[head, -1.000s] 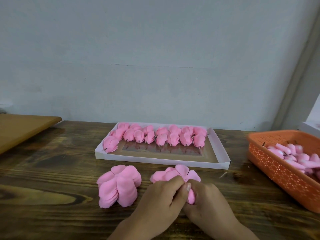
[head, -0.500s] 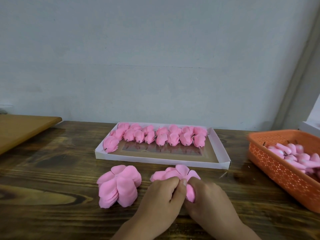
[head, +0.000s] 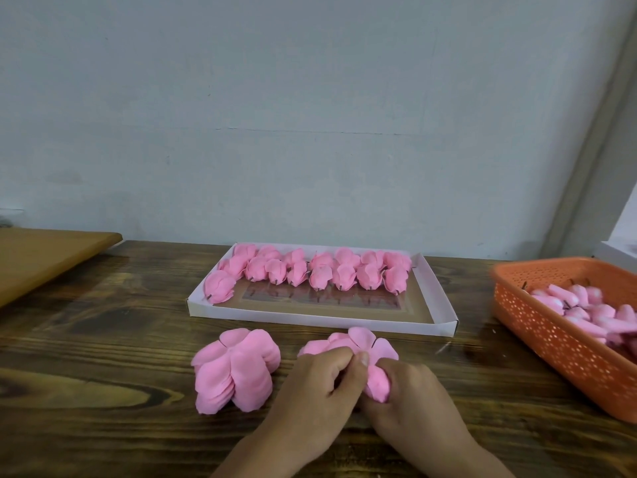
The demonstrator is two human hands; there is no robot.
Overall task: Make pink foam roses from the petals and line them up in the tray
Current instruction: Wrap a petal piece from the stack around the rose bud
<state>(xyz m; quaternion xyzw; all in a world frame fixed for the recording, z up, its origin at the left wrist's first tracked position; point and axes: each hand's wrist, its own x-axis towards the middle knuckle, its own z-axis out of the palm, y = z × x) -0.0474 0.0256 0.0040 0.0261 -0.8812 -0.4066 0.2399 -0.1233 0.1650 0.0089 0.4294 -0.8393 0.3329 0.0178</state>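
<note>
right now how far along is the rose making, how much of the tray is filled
Done: finished roses fill the far part of the white tray, in roughly two rows. In hand: the left hand and right hand both pinch a petal cluster on the table. Left: the tray's near half is bare, one petal stack lies untouched, and more pink pieces sit in the orange basket.

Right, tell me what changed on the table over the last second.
Very little. Both hands, left and right, hold the same pink petal piece at the right petal stack, and the piece now bulges more between them. The left petal stack, tray, roses and orange basket stayed put.
</note>
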